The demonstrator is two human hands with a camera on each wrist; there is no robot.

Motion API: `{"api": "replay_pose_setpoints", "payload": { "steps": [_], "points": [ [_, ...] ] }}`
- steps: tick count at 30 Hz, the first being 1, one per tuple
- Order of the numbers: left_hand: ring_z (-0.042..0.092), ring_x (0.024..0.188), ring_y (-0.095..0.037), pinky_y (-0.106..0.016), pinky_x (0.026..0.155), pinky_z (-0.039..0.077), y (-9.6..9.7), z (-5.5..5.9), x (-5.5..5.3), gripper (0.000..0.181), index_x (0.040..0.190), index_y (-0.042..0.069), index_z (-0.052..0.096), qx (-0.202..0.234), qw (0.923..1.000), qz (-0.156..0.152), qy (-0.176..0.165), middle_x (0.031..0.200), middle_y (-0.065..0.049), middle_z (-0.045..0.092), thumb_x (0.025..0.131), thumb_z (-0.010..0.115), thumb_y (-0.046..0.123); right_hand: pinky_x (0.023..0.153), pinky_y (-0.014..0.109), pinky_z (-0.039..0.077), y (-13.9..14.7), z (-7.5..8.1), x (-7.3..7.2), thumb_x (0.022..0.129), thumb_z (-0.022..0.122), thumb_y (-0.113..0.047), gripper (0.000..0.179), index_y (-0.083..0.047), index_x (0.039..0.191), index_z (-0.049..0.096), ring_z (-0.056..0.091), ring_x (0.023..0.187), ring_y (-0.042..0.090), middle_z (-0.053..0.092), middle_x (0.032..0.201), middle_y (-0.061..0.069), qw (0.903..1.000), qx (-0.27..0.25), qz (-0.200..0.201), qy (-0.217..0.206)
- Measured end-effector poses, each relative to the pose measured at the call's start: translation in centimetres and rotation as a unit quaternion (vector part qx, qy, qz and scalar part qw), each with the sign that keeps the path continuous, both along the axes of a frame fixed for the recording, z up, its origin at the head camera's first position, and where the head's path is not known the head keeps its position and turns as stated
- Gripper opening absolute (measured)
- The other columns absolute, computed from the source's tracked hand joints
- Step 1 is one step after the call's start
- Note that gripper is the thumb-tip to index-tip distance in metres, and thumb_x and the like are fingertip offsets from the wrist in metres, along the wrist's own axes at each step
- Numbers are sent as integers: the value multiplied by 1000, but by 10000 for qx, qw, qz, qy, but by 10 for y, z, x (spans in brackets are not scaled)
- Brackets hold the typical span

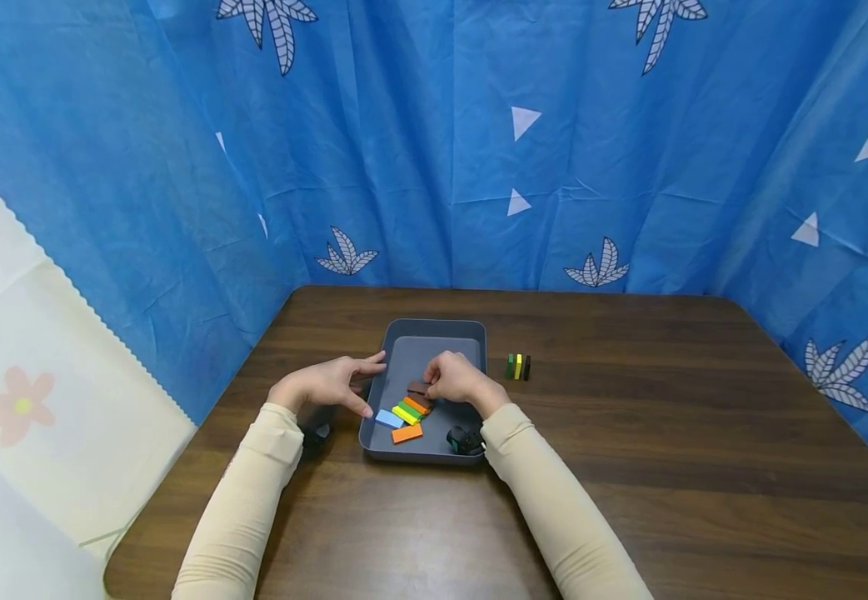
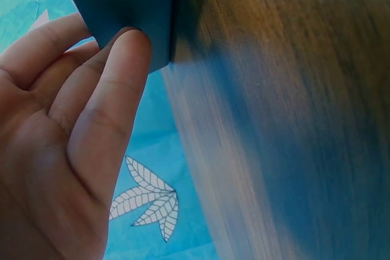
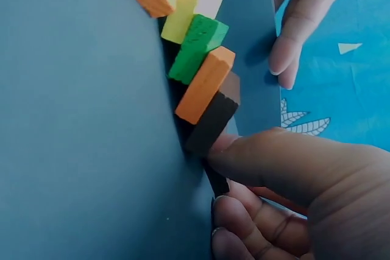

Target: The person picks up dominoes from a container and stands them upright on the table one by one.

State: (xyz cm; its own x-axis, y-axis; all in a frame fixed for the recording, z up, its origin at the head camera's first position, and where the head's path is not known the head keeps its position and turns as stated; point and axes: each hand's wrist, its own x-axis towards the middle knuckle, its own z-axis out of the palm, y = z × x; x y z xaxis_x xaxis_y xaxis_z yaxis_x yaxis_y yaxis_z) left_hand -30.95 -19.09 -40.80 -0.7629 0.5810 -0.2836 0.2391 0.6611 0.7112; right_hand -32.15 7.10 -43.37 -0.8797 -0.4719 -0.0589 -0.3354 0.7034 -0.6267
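In the head view, my right hand point(image 1: 455, 379) is inside the grey tray point(image 1: 434, 327), pinching a brown block point(image 1: 417, 387) between thumb and fingers. In the right wrist view, the thumb lies against a dark block point(image 3: 211, 125) at the near end of a leaning row. An orange block point(image 3: 206, 86), a green block point(image 3: 198, 47) and a yellow block point(image 3: 183, 10) follow in that row. My left hand point(image 1: 332, 383) has its fingers extended at the tray's left side, thumb and fingertips touching the wall. A blue block point(image 1: 389, 418) and another orange block point(image 1: 407, 433) lie near the tray's front.
Just right of the tray, a dark green block point(image 1: 510, 367), a yellow block point(image 1: 519, 367) and a black block point(image 1: 527, 367) stand on the wooden table point(image 1: 629, 417). Behind the table hangs a blue curtain point(image 1: 419, 167).
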Motion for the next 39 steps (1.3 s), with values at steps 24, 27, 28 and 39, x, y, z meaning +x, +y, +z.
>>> {"api": "replay_pose_setpoints", "payload": {
  "steps": [24,27,28,39],
  "points": [
    [42,142,-45,-49,109,46,1,4,2,91,156,2,31,34,10000,6,-47,170,-13,10,83,83,20,62,24,49,4,1,-1,82,75,-5,14,-4,96,75,57,72,17,71,92,7,9990,-368,-262,-9],
    [42,141,-45,-48,109,47,1,5,2,91,156,2,31,18,10000,10,-38,170,-13,10,83,83,20,62,24,49,5,3,0,82,76,-5,14,-4,96,76,57,73,17,71,92,7,9989,-384,-261,-39],
    [43,141,-45,-48,109,47,1,5,2,91,156,3,31,16,10000,20,-39,170,-13,10,83,83,20,62,24,50,4,4,0,82,76,-5,13,-4,96,76,57,73,17,71,92,7,9989,-392,-272,-49],
    [42,142,-44,-48,110,46,-1,3,1,92,157,4,30,-12,9999,72,-131,170,-11,10,83,83,22,73,27,57,3,8,3,84,75,-6,20,-3,104,74,60,80,17,70,96,7,9979,-620,-180,-102]
  ]
}}
